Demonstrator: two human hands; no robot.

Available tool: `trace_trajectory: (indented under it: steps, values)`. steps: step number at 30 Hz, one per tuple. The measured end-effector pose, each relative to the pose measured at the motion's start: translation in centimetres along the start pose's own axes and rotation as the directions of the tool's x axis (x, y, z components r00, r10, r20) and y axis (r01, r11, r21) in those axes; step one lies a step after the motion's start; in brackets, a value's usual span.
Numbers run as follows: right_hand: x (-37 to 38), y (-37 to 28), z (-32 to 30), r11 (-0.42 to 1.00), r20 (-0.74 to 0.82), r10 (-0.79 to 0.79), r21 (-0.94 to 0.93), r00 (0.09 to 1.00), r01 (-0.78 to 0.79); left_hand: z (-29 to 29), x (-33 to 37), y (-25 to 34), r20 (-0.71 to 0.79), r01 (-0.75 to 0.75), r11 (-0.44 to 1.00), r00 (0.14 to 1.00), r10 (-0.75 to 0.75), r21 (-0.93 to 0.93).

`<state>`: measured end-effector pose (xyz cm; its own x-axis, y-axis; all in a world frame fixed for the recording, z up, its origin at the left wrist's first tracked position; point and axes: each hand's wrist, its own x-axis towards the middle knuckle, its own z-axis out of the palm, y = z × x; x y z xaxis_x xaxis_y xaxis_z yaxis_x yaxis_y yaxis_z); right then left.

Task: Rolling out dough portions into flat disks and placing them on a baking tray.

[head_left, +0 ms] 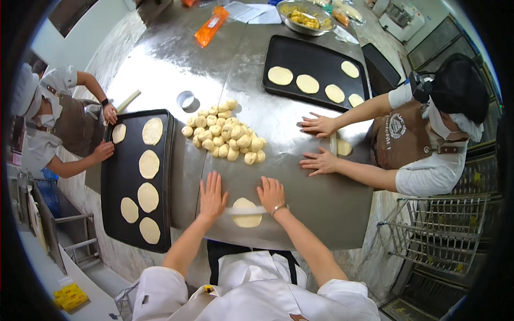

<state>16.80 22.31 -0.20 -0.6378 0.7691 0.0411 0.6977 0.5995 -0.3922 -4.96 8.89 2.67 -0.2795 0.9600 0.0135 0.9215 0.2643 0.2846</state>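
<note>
A thin pale rolling pin [243, 211] lies crosswise on a flat round of dough [247, 220] near the table's front edge. My left hand [213, 196] is over the pin's left end, its fingers stretched forward. Over the right end lies my right hand [272, 196], also flat with fingers extended and a bracelet at the wrist. Neither hand grips the pin; the heels of both seem to press on it, hiding its ends. Just beyond my fingertips sits a heap of small dough balls [227, 134], with a small metal ring or cup [185, 99] behind it.
At left, a black tray [115, 187] holds several dough rounds, with a person's hands at its edge. Another person at right rolls dough [344, 147] with both hands. A second black tray [316, 47], a metal bowl of yellow filling [305, 20] and an orange bag [211, 27] lie farther back.
</note>
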Motion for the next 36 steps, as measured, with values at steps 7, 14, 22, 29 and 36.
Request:
trace_trajectory:
  steps: [7, 14, 22, 29, 36]
  values:
    - [-12.2, -1.3, -0.5, 0.985, 0.116, -0.066, -0.149, 0.991, 0.083, 2.0, -12.0, 3.1, 0.076, 0.004, 0.998, 0.997, 0.0, -0.056]
    - [-16.3, -1.0, -0.5, 0.988, 0.125, -0.128, -0.065, 0.984, 0.137, 2.2, -16.3, 4.2, 0.126, 0.089, 0.994, 0.989, -0.081, -0.056]
    - [-12.2, -1.3, 0.1, 0.986, 0.071, -0.112, -0.117, 0.991, 0.12, 1.8, -13.2, 4.0, 0.08, 0.236, 0.968, 0.97, -0.23, -0.084]
    - [1.2, -0.7, 0.7, 0.982, -0.033, -0.041, -0.187, 0.999, 0.034, 2.1, -0.1, 0.0, -0.076, 0.15, 0.988, 0.986, -0.147, 0.037]
    - [6.2, 0.5, 0.2, 0.999, 0.006, 0.029, 0.041, 1.0, -0.03, 2.2, 5.1, -0.9, -0.144, 0.226, 0.973, 0.963, -0.229, -0.034]
